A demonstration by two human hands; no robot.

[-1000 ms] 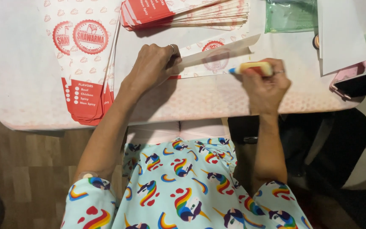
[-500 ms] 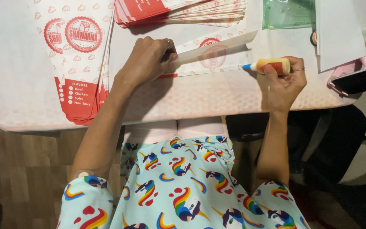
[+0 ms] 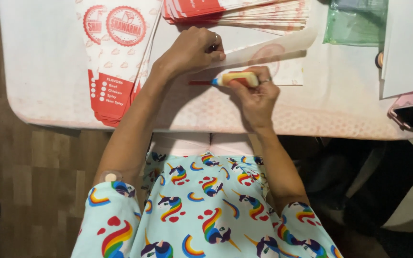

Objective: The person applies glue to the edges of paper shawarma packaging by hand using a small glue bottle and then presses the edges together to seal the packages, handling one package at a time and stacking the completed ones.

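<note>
Gluing a paper wrapper flap at the table edge.
I see a white table (image 3: 48, 86) with a stack of flat printed wrappers (image 3: 120, 52) on the left and a fanned pile of red-edged ones (image 3: 244, 12) at the top; a green plastic bag (image 3: 354, 24) sits top right. My left hand (image 3: 192, 50) has its fingers pressed together, pinning down the folded wrapper (image 3: 264, 52) at centre. My right hand (image 3: 256, 95) is closed on a yellow glue stick (image 3: 237, 79), blue tip pointing left, just below that fold.
</note>
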